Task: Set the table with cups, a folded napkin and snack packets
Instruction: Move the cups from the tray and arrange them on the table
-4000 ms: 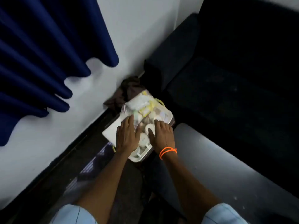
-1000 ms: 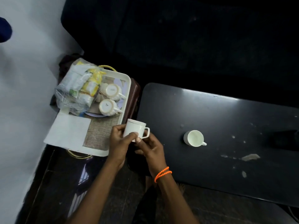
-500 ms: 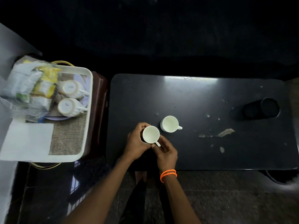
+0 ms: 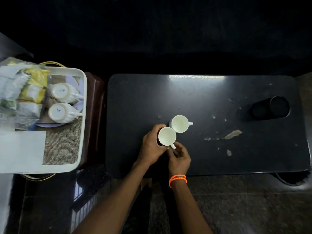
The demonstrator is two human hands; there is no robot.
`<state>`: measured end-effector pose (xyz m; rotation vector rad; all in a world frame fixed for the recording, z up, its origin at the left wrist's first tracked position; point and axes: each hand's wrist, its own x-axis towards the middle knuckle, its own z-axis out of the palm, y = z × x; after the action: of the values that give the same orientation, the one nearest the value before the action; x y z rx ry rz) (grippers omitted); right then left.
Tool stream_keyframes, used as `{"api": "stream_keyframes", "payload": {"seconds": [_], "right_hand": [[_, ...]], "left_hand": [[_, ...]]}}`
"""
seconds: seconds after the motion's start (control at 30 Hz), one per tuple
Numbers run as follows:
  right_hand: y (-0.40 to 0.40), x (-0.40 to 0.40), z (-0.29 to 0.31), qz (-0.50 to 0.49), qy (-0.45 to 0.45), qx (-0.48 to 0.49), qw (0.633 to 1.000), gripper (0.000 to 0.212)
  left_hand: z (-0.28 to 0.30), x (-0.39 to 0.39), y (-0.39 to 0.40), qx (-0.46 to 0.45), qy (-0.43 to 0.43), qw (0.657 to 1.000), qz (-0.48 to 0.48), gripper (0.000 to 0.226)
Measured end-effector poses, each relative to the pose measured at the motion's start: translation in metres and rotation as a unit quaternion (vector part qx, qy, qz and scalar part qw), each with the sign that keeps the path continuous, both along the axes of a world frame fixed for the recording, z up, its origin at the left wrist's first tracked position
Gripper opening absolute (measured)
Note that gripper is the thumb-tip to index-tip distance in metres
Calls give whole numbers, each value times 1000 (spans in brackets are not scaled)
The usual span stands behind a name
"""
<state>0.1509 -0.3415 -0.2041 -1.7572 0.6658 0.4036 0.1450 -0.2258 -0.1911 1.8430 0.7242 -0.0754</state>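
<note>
Both hands close on one white cup (image 4: 167,136) near the front edge of the black table (image 4: 211,157). Left hand (image 4: 152,146) wraps the cup's left wall with curled fingers; right hand (image 4: 179,157), an orange bead bracelet (image 4: 177,179) at its wrist, pinches the handle between thumb and fingertips. Whether the cup's base already rests on the tabletop cannot be told from above. Just beyond it, rims touching or nearly so, a second white cup (image 4: 180,123) stands upright and free, handle pointing right. Pale smears (image 4: 232,134) mark the surface to the right, and a dark cylindrical holder (image 4: 270,108) lies on its side near the far right corner.

Left of the table, a white tray (image 4: 83,115) sits on a brown stool (image 4: 96,107). It carries two more cups, inverted (image 4: 59,102), on a pale plate (image 4: 74,82), a clear bag of snack packets (image 4: 25,92), a burlap mat (image 4: 62,142), and a white napkin (image 4: 22,149) lying flat.

Progress, judged from this layout: one cup placed, a second being placed. Remaining appear to be the two inverted cups, the napkin, which shows no fold yet, and the snack packets, all on the tray.
</note>
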Motion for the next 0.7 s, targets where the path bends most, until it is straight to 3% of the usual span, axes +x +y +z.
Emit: {"api": "stream_keyframes", "payload": {"seconds": [0.2, 0.3, 0.4, 0.5, 0.6, 0.63, 0.7], "right_hand": [[22, -18, -3, -146, 103, -30, 983, 16], [51, -26, 7, -133, 117, 20, 984, 10], [95, -27, 21, -32, 86, 41, 995, 10], [148, -24, 40, 109, 17, 60, 992, 10], [201, -22, 60, 276, -47, 109, 954, 14], [216, -23, 64, 323, -56, 115, 938, 17], [241, -22, 71, 398, -51, 114, 909, 27]], "left_hand": [[4, 3, 6, -11, 13, 999, -42, 93], [13, -9, 37, 13, 11, 997, -69, 96], [33, -26, 80, 89, -45, 994, 50, 63], [55, -42, 130, 246, -59, 938, 239, 33], [65, -56, 181, 335, 8, 861, 383, 41], [68, -61, 197, 328, 49, 853, 404, 48], [69, -69, 223, 259, 124, 870, 401, 59]]}}
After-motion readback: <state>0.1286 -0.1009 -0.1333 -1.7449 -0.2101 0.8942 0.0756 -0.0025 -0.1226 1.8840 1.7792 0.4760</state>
